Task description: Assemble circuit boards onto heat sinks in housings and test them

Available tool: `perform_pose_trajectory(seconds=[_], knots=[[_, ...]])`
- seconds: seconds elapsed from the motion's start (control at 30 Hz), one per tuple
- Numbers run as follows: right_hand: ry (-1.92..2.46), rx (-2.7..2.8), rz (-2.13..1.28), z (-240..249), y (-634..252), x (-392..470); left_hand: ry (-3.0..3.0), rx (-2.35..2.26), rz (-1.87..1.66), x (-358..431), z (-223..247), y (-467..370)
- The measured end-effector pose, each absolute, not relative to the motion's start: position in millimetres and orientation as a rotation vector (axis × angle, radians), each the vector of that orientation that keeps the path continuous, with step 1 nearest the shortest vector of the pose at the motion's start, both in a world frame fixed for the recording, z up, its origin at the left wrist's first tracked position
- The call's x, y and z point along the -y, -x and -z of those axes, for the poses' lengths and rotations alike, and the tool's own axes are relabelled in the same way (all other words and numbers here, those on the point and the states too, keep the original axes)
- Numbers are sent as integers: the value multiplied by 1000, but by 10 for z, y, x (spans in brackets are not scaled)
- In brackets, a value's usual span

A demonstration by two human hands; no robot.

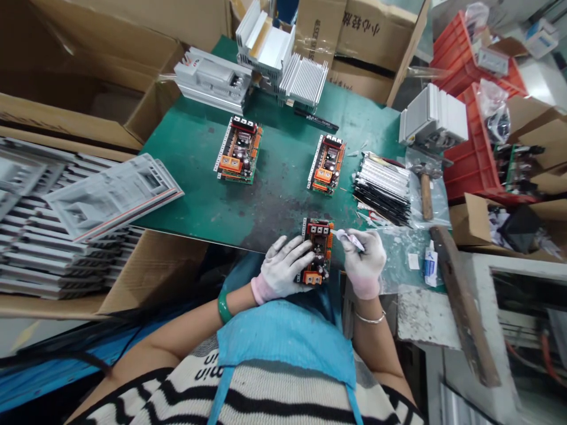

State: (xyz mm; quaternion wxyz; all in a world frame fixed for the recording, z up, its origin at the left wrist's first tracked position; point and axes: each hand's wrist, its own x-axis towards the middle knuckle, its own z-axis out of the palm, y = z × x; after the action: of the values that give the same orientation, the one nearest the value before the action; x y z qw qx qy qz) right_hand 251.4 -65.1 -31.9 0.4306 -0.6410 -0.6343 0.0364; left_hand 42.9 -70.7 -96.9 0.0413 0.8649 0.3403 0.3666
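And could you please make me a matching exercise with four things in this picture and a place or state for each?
1. Left hand
2. Right hand
3. Hammer
4. Finned metal heatsinks

A. On clear plastic
B. Gripping a small tube
C. At the green table's far edge
D. Touching a circuit-board assembly

Pairs: 1-D, 2-B, 3-A, 4-C

A circuit board assembly (323, 245) with orange terminal blocks sits at the tabletop (279, 159) edge; a small white tube (353, 239) slants beside its upper right.
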Motion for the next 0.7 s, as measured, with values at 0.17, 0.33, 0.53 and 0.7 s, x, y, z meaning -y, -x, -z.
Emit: perform_pose_trajectory(seconds=[0.17,0.33,0.53,0.7], knots=[[1504,1622,2,468,-2516,782,-2636,-1060,-1128,710,956,-440],[1380,1780,68,456,-2500,787,-2651,-1063,-1102,715,935,-437],[1247,2199,4,398,-2369,741,-2675,-1127,-1065,727,957,-456],[1217,2369,-72,351,-2215,659,-2688,-1145,-1154,728,962,-473]])
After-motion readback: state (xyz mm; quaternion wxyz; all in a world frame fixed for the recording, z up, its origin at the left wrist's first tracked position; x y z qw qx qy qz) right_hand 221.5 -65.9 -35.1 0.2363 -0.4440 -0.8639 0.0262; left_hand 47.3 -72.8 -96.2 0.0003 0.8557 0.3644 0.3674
